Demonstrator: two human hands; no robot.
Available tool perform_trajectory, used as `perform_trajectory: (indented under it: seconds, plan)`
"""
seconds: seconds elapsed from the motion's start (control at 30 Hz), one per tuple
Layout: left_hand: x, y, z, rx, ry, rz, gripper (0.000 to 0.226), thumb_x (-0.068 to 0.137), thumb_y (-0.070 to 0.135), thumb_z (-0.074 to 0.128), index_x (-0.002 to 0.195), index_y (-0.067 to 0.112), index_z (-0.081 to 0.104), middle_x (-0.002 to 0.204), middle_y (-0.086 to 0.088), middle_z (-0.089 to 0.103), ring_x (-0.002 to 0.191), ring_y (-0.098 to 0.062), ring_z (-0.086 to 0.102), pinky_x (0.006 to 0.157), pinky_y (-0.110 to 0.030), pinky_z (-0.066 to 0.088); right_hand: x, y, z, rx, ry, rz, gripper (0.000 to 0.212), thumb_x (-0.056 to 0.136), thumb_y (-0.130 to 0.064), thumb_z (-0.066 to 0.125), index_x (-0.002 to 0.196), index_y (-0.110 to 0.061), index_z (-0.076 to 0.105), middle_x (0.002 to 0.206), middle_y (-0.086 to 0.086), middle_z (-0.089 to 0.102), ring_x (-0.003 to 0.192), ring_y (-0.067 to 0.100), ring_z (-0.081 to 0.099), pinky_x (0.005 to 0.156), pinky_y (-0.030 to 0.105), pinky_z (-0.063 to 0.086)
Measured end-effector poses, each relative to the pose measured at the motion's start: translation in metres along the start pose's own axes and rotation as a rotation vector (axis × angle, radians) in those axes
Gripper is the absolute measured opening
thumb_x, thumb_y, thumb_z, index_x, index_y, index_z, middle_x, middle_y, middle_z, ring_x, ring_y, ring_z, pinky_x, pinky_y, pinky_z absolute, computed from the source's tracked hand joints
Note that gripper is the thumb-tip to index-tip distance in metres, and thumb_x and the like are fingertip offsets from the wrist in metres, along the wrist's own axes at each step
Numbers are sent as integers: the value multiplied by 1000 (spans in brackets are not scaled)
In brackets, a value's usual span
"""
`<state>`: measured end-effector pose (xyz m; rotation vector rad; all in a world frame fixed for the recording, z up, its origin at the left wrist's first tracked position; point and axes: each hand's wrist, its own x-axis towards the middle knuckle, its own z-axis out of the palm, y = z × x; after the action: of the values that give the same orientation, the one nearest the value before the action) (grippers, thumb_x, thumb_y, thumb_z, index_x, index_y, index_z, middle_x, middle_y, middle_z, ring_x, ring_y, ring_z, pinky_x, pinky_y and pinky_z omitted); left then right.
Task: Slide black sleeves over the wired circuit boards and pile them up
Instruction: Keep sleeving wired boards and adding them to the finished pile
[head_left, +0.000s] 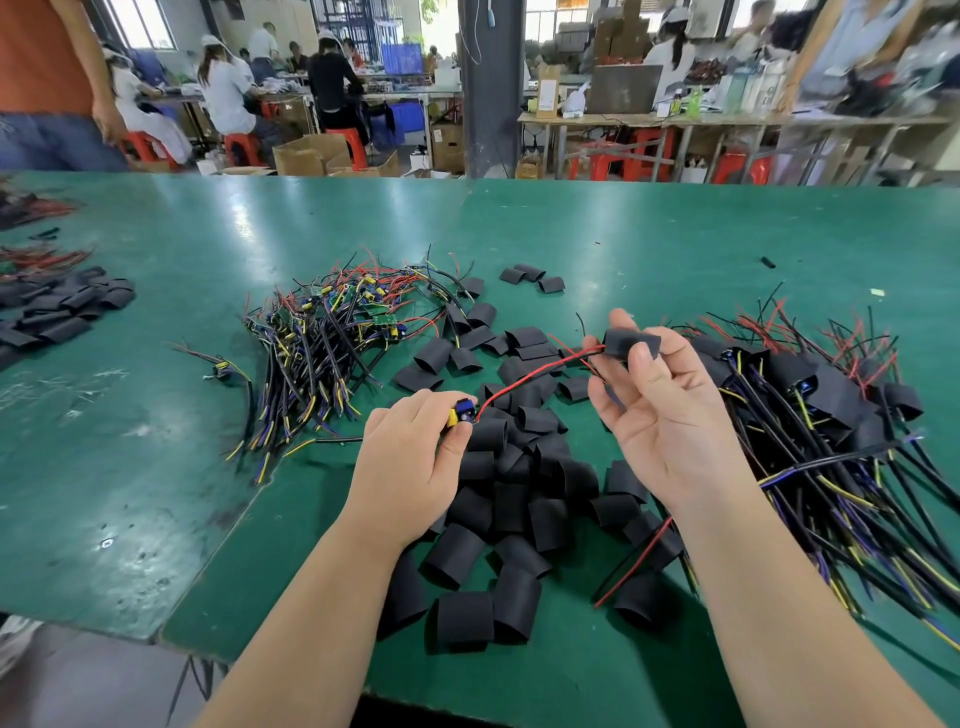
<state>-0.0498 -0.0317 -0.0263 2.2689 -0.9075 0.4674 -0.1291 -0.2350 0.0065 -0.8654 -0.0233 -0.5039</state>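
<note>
My left hand (410, 467) pinches a small circuit board (462, 413) with blue and yellow parts just above the table. Its red and black wires (535, 371) run up to my right hand (654, 410), which pinches a black sleeve (631, 343) between thumb and fingertips; the wires enter that sleeve. Loose black sleeves (511, 499) lie heaped between and below my hands. A tangle of bare wired boards (337, 332) sits at centre left. Sleeved boards with wires (831, 415) are piled at the right.
The green table (156, 415) has scuffed patches at the left. More black sleeves (62, 312) and red wires lie at the far left edge. Three sleeves (532, 278) lie apart further back. Several people work at benches beyond the table.
</note>
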Motion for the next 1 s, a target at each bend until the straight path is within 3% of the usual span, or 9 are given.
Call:
perform_trajectory:
  seconds: [0.17, 0.3, 0.4, 0.57, 0.73, 0.87, 1.0]
  plan:
    - [0, 4, 1, 23, 9, 57, 30, 93, 27, 45, 115, 16, 63, 83, 9, 53, 79, -19, 53, 76, -33, 32, 1, 5, 0, -100, 12, -2, 17, 77, -14, 61, 92, -19, 59, 115, 1, 69, 96, 19, 68, 72, 24, 54]
    - [-1, 10, 3, 9, 27, 94, 39, 95, 33, 39, 121, 15, 61, 83, 13, 44, 81, -19, 52, 78, -33, 34, -1, 15, 8, -127, -10, 78, 27, 74, -12, 63, 100, -14, 64, 105, 7, 70, 90, 19, 68, 68, 22, 52]
    - [0, 13, 6, 4, 16, 113, 45, 95, 34, 36, 128, 13, 58, 87, 9, 50, 87, -21, 53, 80, -34, 35, -6, 25, 15, -185, -21, 154, 33, 69, -13, 67, 102, -16, 67, 99, 7, 68, 85, 17, 65, 64, 22, 51]
    - [0, 15, 9, -20, -15, 116, 45, 96, 31, 40, 136, 16, 51, 86, 7, 50, 87, -21, 52, 81, -38, 38, -11, 38, 19, -291, -79, 209, 36, 66, -14, 72, 101, -16, 67, 106, 17, 62, 91, 25, 55, 76, 34, 48]
    - [-1, 13, 9, -48, 25, 99, 45, 97, 31, 38, 138, 16, 49, 87, 7, 53, 87, -18, 49, 82, -33, 33, -11, 37, 18, -373, -96, 131, 30, 68, -7, 73, 97, -14, 68, 93, 7, 72, 81, 19, 62, 75, 31, 50]
    - [-1, 13, 8, -39, 48, 118, 45, 97, 32, 34, 133, 13, 53, 94, 6, 58, 89, -17, 51, 80, -32, 32, -11, 33, 16, -484, -141, 90, 28, 80, 9, 67, 101, -10, 68, 95, 7, 74, 87, 21, 67, 82, 32, 55]
    - [-2, 11, 9, -67, 73, 117, 41, 98, 28, 35, 130, 12, 55, 98, 4, 61, 91, -15, 50, 81, -33, 33, -11, 27, 18, -603, -167, 31, 34, 77, 9, 71, 96, -19, 71, 94, 0, 75, 90, 14, 70, 78, 22, 54]
